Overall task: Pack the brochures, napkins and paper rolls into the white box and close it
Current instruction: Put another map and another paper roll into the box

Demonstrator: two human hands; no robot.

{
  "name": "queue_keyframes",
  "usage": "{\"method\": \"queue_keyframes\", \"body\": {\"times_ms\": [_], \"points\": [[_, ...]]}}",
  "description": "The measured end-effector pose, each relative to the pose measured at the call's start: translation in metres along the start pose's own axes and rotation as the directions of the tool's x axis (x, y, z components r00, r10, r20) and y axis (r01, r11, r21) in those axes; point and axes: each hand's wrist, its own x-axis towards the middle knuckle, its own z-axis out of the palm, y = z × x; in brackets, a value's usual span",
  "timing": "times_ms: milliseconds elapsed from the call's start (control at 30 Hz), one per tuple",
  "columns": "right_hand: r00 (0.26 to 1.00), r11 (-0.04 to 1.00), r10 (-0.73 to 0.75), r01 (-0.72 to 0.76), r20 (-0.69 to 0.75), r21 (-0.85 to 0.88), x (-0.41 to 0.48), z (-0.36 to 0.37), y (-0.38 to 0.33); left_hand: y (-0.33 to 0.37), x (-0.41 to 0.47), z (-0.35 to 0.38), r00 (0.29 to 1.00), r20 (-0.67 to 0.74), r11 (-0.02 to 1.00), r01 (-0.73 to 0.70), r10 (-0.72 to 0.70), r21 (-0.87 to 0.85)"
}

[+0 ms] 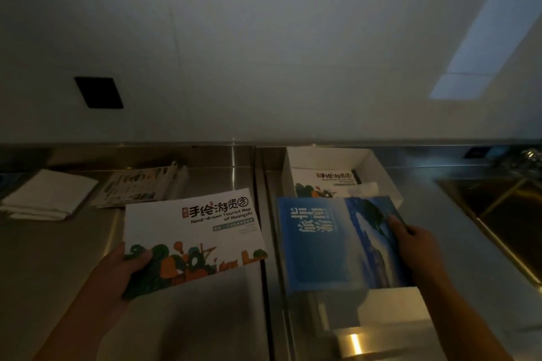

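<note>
Both hands loaded: it's the brochure-packing step, mid-flow.
Left hand [126, 269] pinches the map brochure [193, 231] by its near corner, thumb on top, above the counter [58, 258]. Right hand [416, 246] grips the blue brochure [331, 243] at its right edge, level over the open box [322, 158], where a second map [322, 182] already lies. Next, I'd say: lower the blue one in square, then swing the map across. Napkins [50, 195] and spare brochures [137, 184] wait far left; no paper rolls in sight.
</note>
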Motion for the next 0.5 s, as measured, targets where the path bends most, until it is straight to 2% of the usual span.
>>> {"method": "queue_keyframes", "body": {"times_ms": [300,500], "points": [[0.992,0.999,0.034,-0.031,-0.12,0.028,0.024,-0.038,0.014,0.011,0.018,0.037,0.993,0.049,0.99,-0.109,0.104,0.095],[0.978,0.998,0.062,-0.063,-0.201,0.002,0.036,-0.069,0.015,0.011,0.046,0.052,0.995,0.09,0.982,-0.054,0.039,0.18]]}}
